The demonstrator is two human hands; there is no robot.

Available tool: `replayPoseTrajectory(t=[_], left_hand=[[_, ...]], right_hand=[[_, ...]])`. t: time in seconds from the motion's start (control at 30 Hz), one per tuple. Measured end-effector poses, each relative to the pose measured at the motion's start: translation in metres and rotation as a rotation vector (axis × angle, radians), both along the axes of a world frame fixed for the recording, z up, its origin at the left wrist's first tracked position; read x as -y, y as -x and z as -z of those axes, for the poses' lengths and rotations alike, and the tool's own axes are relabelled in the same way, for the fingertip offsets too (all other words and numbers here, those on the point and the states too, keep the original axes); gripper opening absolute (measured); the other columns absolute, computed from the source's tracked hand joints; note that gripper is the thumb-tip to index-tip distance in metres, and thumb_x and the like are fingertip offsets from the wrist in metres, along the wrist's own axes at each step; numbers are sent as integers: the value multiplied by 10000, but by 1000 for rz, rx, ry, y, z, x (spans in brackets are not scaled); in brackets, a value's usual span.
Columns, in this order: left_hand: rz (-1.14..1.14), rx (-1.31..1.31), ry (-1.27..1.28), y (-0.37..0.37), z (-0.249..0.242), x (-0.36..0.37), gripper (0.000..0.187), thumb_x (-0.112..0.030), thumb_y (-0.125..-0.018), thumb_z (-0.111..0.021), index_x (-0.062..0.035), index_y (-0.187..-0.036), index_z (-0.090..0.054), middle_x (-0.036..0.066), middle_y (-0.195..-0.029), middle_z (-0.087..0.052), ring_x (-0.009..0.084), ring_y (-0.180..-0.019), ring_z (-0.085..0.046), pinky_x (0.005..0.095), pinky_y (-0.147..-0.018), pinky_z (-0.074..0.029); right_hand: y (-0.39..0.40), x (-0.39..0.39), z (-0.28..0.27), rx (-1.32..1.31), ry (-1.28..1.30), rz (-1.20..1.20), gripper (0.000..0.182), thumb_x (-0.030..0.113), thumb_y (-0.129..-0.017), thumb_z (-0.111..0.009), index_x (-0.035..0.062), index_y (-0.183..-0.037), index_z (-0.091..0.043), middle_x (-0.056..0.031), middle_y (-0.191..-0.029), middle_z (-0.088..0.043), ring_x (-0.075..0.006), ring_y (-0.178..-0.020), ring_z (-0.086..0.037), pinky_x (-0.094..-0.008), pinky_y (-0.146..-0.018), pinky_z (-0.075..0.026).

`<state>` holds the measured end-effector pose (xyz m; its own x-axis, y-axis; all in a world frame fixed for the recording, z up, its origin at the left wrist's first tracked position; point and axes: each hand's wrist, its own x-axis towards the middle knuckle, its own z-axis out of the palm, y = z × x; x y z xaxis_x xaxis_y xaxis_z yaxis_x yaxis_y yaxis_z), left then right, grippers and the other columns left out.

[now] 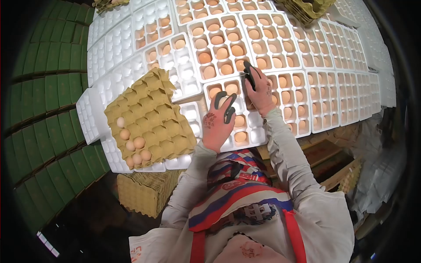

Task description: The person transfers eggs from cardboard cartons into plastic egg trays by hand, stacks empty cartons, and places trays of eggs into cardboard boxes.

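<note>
Both my hands wear pink gloves with dark fingertips. My left hand (218,124) is closed around a pale egg (223,101) over the nearest white foam tray (228,146), which holds eggs in some of its cells. My right hand (259,91) is over the same tray's right side, its dark fingers close together and pointing away from me. Whatever those fingers hold, if anything, is hidden. A brown egg (240,65) sits in the tray just beyond them. To the left, a yellowish pulp egg tray (160,107) carries several loose eggs (139,142) at its near left corner.
More foam trays (280,33) filled with eggs spread ahead and right; partly filled ones lie ahead left. Green boxes (52,140) are stacked at the left. A stack of pulp trays (147,193) stands below the table edge, and another pulp stack (307,9) is at the far side.
</note>
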<state>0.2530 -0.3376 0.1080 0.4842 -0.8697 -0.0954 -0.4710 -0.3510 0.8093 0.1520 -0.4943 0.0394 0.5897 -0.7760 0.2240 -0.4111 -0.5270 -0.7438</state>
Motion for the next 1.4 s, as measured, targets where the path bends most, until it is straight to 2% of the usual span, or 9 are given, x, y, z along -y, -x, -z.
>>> replayPoseTrajectory(t=[0.13, 0.27, 0.5, 0.7, 0.83, 0.93, 1.1, 1.27, 1.4], left_hand=[[170, 327, -308, 19, 24, 27, 437, -172, -802, -665, -117, -1227, -578, 167, -1255, -513, 350, -983, -602, 407, -815, -498], [212, 303, 172, 5, 38, -15, 400, -219, -814, -639, -92, -1188, -576, 126, -1184, -547, 324, -972, -558, 447, -821, -470], [161, 678, 190, 1, 26, -69, 330, -271, -800, -617, -248, -1128, -644, 72, -1197, -526, 309, -1151, -444, 509, -991, -365], [-774, 706, -503, -169, -45, -188, 835, -500, -752, -706, -48, -1383, -400, 150, -1176, -557, 332, -1076, -514, 420, -896, -428], [-488, 542, -625, -213, -27, -208, 843, -539, -733, -712, -47, -1358, -430, 125, -931, -679, 270, -924, -632, 405, -829, -436], [-548, 426, -424, -218, -29, -218, 767, -502, -738, -718, -55, -1317, -488, 118, -936, -677, 269, -932, -623, 401, -820, -434], [-457, 554, -308, -212, -37, -222, 554, -349, -732, -764, -67, -1185, -619, 138, -1051, -670, 282, -978, -630, 408, -884, -458], [-762, -619, 610, -228, -40, -265, 408, 2, -784, -647, 33, -1185, -580, 90, -1063, -648, 271, -920, -660, 385, -890, -529], [-703, -1105, 754, -245, -40, -278, 236, -46, -875, -531, 64, -1066, -615, 113, -900, -636, 273, -830, -650, 343, -792, -529]], right_hand=[[14, -3, 0, 323, -112, 232, 413, 64, -889, -516, -25, -1290, -484, -201, -1199, -567, -334, -1081, -563, -378, -933, -441], [46, -7, -53, 485, -408, 343, 447, 5, -934, -419, 1, -1380, -429, -117, -1238, -570, -173, -1083, -552, -281, -931, -421], [-22, -51, -78, 372, -542, -42, 387, 20, -918, -519, -43, -1300, -503, -119, -1204, -594, -181, -1073, -579, -295, -929, -448], [-203, -131, -127, 177, -110, -740, 395, 152, -803, -675, 55, -1180, -609, -136, -1127, -604, -317, -1040, -557, -377, -928, -430], [-314, -186, -83, -133, 446, -1012, 304, 283, -763, -723, 111, -994, -625, -95, -1027, -625, -273, -1045, -538, -408, -910, -403], [-336, -186, -105, -449, 417, -1104, 301, 304, -748, -733, 124, -962, -621, -73, -926, -645, -263, -1029, -541, -402, -892, -406], [-323, -186, -91, -114, 545, -1128, 503, 283, -720, -754, 56, -1149, -620, -128, -1054, -651, -290, -1020, -601, -379, -899, -472], [-253, -154, -113, 302, -1065, -701, 500, 214, -818, -660, 43, -1276, -555, -87, -1089, -655, -142, -957, -618, -265, -838, -481], [-229, -184, -136, -284, -750, -822, 441, 204, -836, -628, 34, -1238, -570, -88, -1064, -660, -182, -937, -636, -295, -818, -494]])
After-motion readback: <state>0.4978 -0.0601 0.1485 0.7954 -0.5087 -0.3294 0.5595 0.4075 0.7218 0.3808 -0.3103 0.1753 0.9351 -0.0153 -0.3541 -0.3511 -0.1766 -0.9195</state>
